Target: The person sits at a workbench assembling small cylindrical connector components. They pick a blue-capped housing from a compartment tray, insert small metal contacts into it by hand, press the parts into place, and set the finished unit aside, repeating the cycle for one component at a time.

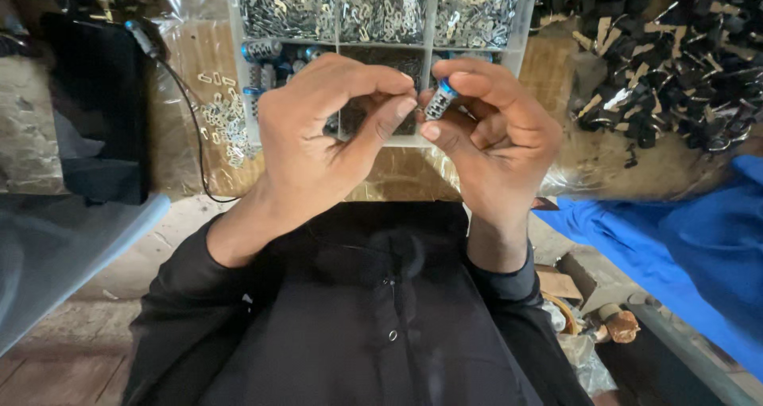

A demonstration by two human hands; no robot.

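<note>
Pinching the small blue-capped, dark-and-silver cylindrical part [439, 101] between thumb and forefinger, the right hand [497, 132] should probably hold it steady above the clear compartmented plastic tray [524, 24] while the left hand's [326, 132] closed fingertips work squarely at its side.

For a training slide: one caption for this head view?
Both hands, left hand and right hand, pinch a small blue-capped cylinder above a compartment tray.

I count two hands, left [318, 132] and right [497, 132]; one small cylindrical part [439, 102] between them; one compartment tray [381, 24]; one black cable [187, 112]; one blue cloth [691, 247].
</note>
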